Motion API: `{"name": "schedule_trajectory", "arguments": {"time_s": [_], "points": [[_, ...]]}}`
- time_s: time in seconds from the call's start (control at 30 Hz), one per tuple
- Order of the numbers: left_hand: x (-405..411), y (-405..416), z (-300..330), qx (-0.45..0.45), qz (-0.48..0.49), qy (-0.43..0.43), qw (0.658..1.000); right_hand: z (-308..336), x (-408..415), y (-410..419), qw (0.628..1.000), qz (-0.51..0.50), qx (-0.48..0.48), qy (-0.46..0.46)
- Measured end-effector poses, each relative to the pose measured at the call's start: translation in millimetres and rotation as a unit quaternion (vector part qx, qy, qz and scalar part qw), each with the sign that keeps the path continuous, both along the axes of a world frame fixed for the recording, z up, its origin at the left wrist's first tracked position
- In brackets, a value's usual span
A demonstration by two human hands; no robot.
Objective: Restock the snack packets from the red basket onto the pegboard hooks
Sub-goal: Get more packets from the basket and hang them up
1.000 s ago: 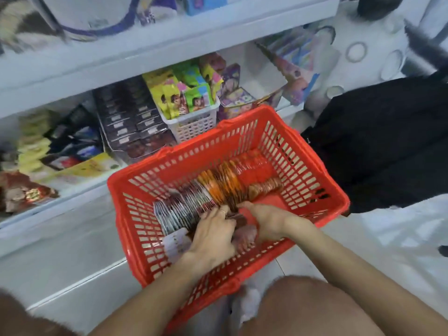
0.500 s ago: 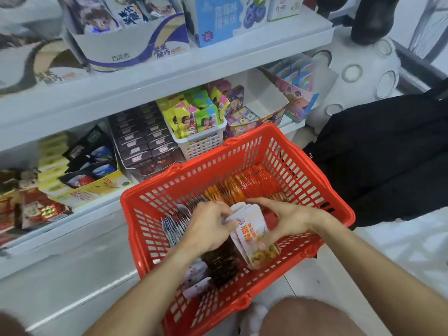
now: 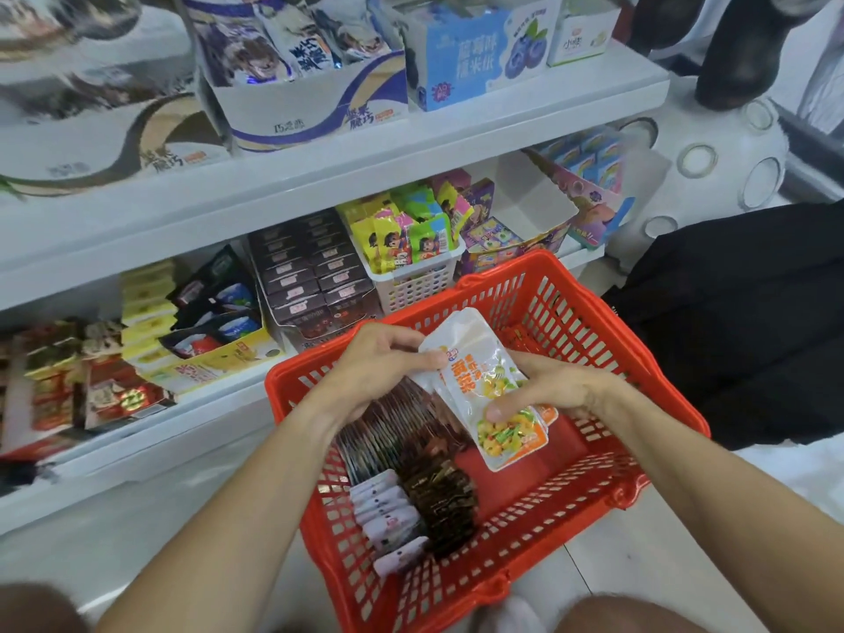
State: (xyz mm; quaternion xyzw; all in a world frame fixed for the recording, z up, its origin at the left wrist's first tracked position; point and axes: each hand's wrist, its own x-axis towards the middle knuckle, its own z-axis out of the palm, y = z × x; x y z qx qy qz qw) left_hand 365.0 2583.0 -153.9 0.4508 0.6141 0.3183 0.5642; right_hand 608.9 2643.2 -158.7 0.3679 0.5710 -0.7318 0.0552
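Here both hands are over the red plastic lattice basket (image 3: 607,340), holding a small stack of white glossy snack packets with orange lettering and a picture of yellow and green food (image 3: 491,395). The left hand (image 3: 379,363) has its fingers curled round the upper left edge of the stack, near the packets' top corner. The right hand (image 3: 552,386) grips the stack from the right side, its thumb pressed flat on the front packet's printed lower half and its fingers wrapped behind. The stack is tilted, its top leaning toward the basket's far rim and its bottom edge hanging above the bare red floor at the basket's right side.

Inside the basket, along its left side, a long row of dark brown foil packets (image 3: 438,491) stands on edge, running from the near rim toward the middle. Touching it on the left, at the near left corner, sits a shorter row of pale pink-white packets (image 3: 388,518). Further orange and red packets show by the far right wall, partly hidden behind the held stack.

Beyond the basket's far rim, a white perforated plastic tub of yellow and green cartoon sachets (image 3: 411,239) stands on the lower white shelf (image 3: 196,427), beside dark brown cartons (image 3: 315,276). The upper white shelf (image 3: 411,148) carries a blue carton printed with blueberries (image 3: 475,52).
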Motion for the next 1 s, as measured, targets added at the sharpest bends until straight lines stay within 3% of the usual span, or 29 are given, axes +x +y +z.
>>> {"name": "schedule_trajectory", "arguments": {"time_s": [0.23, 0.4, 0.63, 1.0], "points": [[10.6, 8.3, 2.6, -0.009, 0.111, -0.110, 0.988, 2.1, -18.8, -19.1, 0.985, -0.168, -0.033, 0.030], [24.5, -3.0, 65.3, -0.037, 0.222, -0.203, 0.953, 72.5, -26.2, -36.8, 0.968, -0.227, -0.089, 0.062], [25.7, -32.4, 268.4, -0.120, 0.216, -0.291, 0.924, 262.9, -32.2, -56.2, 0.967, -0.210, -0.133, 0.055], [16.3, -29.3, 659.3, -0.037, 0.244, -0.277, 0.928, 669.5, -56.4, -33.7, 0.977, -0.210, 0.019, 0.032]]}}
